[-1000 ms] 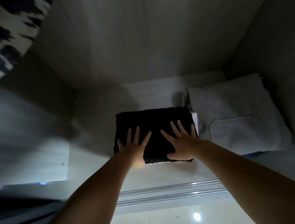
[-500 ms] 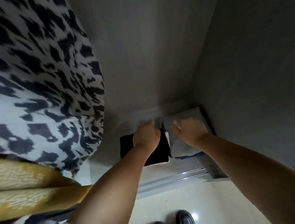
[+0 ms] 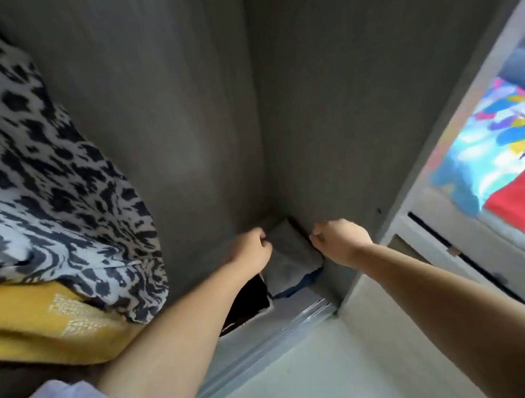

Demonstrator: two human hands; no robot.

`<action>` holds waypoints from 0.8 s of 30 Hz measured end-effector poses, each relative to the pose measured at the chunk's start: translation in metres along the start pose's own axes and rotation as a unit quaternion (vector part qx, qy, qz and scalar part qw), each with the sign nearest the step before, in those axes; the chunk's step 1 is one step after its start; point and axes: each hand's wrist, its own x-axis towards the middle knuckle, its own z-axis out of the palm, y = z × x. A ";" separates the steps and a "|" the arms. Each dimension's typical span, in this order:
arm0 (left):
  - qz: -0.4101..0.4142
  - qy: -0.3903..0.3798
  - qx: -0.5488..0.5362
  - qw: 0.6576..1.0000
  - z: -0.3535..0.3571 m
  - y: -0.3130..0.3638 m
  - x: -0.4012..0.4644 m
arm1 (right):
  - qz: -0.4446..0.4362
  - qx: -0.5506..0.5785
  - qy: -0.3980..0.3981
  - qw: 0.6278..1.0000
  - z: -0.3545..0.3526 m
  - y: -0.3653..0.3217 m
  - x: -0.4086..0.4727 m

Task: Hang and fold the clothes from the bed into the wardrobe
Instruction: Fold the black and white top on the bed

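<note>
Beside wardrobe point(image 3: 174, 110): hanging spotted garment point(image 3: 30, 164).

Hands lift off the folded clothes
The left hand point(image 3: 251, 247) and right hand point(image 3: 337, 237), earlier flat on the black garment point(image 3: 248, 302), now hover curled above the grey garment point(image 3: 291, 255).

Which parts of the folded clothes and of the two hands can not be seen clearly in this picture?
- Folded black garment, head view: mostly hidden behind the left forearm.
- Folded grey garment: its far end is lost in the dark wardrobe corner; the blue cloth beneath shows only an edge.
- Left hand and right hand: fingers curl away from the camera, so the grip is unclear.
</note>
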 end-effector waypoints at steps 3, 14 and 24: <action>0.065 -0.049 0.056 0.995 0.021 0.046 -0.019 | 0.042 -0.017 0.000 0.999 -0.017 0.049 -0.038; 0.266 -0.135 0.168 0.940 0.150 0.281 -0.111 | 0.241 -0.021 0.049 0.969 -0.082 0.281 -0.242; 0.388 -0.170 0.168 0.890 0.256 0.459 -0.179 | 0.381 0.007 0.049 0.923 -0.111 0.446 -0.391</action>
